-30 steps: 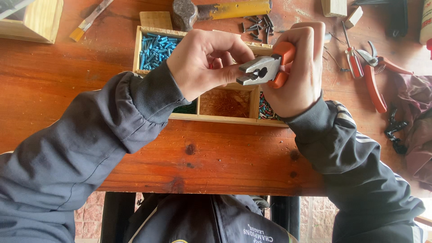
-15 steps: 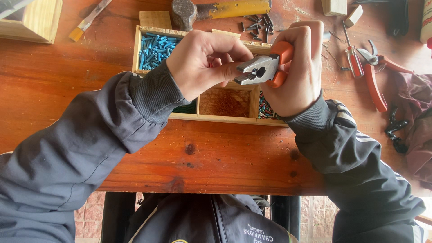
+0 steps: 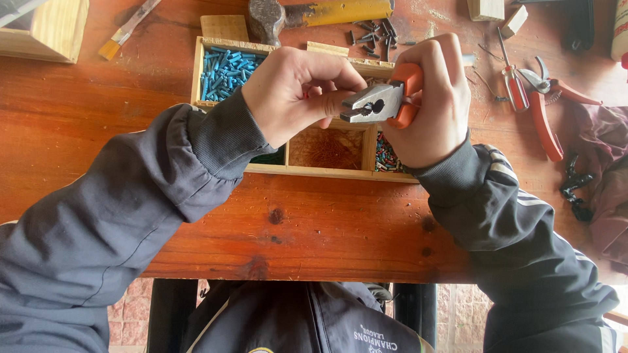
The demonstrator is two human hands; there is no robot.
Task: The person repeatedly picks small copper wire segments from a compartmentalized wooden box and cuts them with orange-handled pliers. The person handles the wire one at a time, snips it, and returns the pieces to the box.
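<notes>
Two bare hands meet over a red-brown wooden workbench (image 3: 327, 222) in the view I am watching from the head camera. At the upper left of the frame sits a pale wooden box (image 3: 49, 29), with a small paintbrush (image 3: 127, 29) lying just to its right. Moving right, a compartmented wooden tray (image 3: 314, 171) occupies the upper middle; its upper-left compartment is filled with blue wall plugs (image 3: 226, 68), and a lower-right compartment holds mixed coloured small parts (image 3: 387, 158). Above the tray lies a hammer (image 3: 314, 16) with a yellow handle, and a scatter of dark screws (image 3: 376, 31) beside it. The left hand (image 3: 291, 91) hovers over the tray, fingers curled inward and thumb pressed against the tip of the pliers (image 3: 383, 101); a speck of red shows between the fingers, but I cannot tell what it is. The right hand (image 3: 432, 104) wraps its fingers tightly around the orange handles of the pliers, whose metal nose points toward the left hand and appears nearly closed. Farther right on the bench rest a small red-handled screwdriver (image 3: 513, 82) and orange-handled pruning shears (image 3: 546, 108), close together. At the right edge, a dark metal chain (image 3: 574, 189) lies next to a crumpled maroon cloth (image 3: 608, 176).
</notes>
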